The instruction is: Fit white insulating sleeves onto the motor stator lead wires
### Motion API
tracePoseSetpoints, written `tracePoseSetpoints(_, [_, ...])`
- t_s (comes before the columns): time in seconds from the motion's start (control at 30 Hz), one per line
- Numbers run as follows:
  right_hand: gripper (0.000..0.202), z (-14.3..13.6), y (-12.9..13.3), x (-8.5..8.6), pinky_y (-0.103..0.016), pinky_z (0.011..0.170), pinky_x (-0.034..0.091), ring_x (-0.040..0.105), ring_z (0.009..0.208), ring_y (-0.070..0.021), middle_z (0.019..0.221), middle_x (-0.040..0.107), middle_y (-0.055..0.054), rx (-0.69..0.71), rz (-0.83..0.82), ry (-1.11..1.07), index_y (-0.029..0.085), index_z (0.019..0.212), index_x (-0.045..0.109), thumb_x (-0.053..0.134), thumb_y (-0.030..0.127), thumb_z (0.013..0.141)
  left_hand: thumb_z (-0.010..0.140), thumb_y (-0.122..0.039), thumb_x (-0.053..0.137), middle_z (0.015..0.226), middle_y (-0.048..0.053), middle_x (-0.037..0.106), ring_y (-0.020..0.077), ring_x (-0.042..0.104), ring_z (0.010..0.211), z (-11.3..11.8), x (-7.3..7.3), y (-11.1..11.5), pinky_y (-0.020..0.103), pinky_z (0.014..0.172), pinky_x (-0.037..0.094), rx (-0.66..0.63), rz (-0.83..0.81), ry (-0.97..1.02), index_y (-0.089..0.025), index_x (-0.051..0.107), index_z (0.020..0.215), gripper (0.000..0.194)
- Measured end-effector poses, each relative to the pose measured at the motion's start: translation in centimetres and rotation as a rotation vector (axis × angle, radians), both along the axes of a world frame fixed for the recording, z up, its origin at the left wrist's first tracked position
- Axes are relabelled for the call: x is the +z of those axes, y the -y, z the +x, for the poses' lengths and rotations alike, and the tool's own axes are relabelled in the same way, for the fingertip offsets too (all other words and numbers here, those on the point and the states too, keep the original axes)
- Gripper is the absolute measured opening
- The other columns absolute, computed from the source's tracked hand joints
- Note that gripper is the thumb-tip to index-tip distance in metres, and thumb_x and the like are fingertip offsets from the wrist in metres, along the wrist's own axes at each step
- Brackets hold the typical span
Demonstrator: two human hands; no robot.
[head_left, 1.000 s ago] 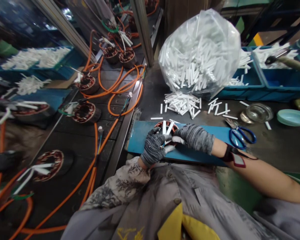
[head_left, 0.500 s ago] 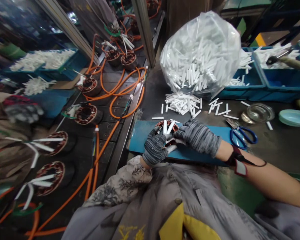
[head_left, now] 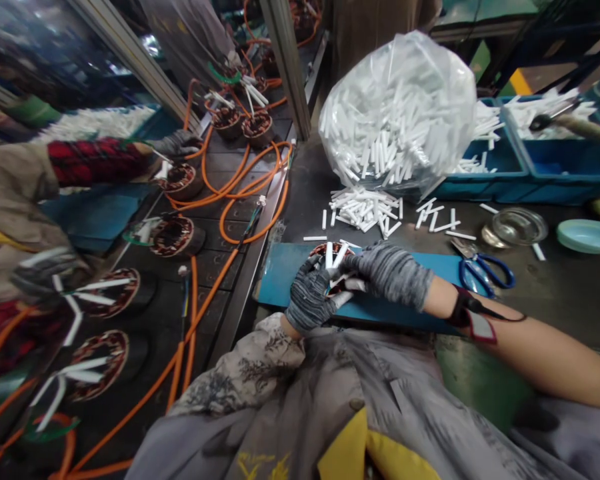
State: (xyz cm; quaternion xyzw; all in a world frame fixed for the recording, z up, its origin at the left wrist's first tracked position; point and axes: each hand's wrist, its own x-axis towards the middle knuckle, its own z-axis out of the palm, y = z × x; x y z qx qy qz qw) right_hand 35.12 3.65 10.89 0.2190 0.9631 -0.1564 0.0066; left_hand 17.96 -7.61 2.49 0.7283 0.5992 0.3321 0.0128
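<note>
A round copper-wound coil ring (head_left: 318, 250) with white sleeves (head_left: 335, 256) standing up from it is at the blue mat (head_left: 280, 267) in front of me. My left hand (head_left: 310, 293), in a striped grey glove, is wrapped round the ring's left side. From the right, my right hand (head_left: 387, 270), gloved alike, reaches over the ring with its fingers closed by the sleeves. What its fingertips pinch is hidden. Behind the mat lies a loose pile of white tubes (head_left: 365, 208).
A clear bag of white tubes (head_left: 400, 113) stands behind the pile, beside blue bins (head_left: 535, 180). Scissors (head_left: 485, 272), a glass dish (head_left: 520, 227) and a pale bowl (head_left: 587, 235) lie right. Left, a person's gloved hands touch coils (head_left: 173, 237) among orange cables (head_left: 220, 267).
My right hand has shifted slightly left over the ring. At the left, the other person's arm has reached out to a coil, and a second gloved hand has come to a nearer coil.
</note>
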Motion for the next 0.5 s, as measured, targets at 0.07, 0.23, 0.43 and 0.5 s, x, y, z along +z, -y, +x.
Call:
tracePoseSetpoints(0.07, [0.027, 0.3, 0.2, 0.9, -0.029, 0.063, 0.033, 0.058, 0.067, -0.0169, 0.082, 0.075, -0.008, 0.038, 0.046, 0.002, 0.019, 0.106, 0.078, 0.059, 0.037, 0.100, 0.084, -0.037, 0.078, 0.094, 0.004, 0.081, 0.0272, 0.078, 0.093, 0.0, 0.1, 0.0, 0.050, 0.115, 0.052, 0.008, -0.044, -0.008, -0.023, 0.071, 0.111, 0.032])
tracePoseSetpoints(0.23, [0.038, -0.7, -0.9, -0.1, -0.029, 0.058, 0.033, 0.049, 0.054, -0.0135, 0.065, 0.068, -0.004, -0.034, -0.228, 0.107, 0.017, 0.084, 0.078, 0.057, 0.044, 0.101, 0.084, -0.041, 0.078, 0.088, 0.002, 0.080, 0.0251, 0.078, 0.085, 0.2, 0.4, 0.1, 0.050, 0.115, 0.053, 0.021, -0.021, 0.012, -0.024, 0.071, 0.101, 0.025])
tracePoseSetpoints(0.43, [0.062, -1.2, -2.0, -1.8, -0.030, 0.052, 0.037, 0.038, 0.044, -0.0122, 0.047, 0.050, 0.002, -0.208, -0.297, -0.090, 0.020, 0.066, 0.068, 0.051, 0.071, 0.096, 0.085, -0.037, 0.078, 0.102, 0.005, 0.081, 0.0275, 0.077, 0.103, -0.1, 0.6, 0.2, 0.050, 0.116, 0.052, -0.024, -0.007, -0.007, -0.024, 0.070, 0.110, 0.030])
tracePoseSetpoints(0.5, [0.067, 0.6, -2.1, -0.9, -0.032, 0.055, 0.041, 0.045, 0.047, -0.0151, 0.050, 0.054, -0.001, -0.309, -0.255, -0.217, 0.019, 0.073, 0.071, 0.042, 0.073, 0.099, 0.082, -0.041, 0.081, 0.099, 0.006, 0.080, 0.0289, 0.076, 0.105, -0.5, 0.4, 0.2, 0.050, 0.115, 0.053, -0.052, 0.017, -0.027, -0.022, 0.070, 0.110, 0.035])
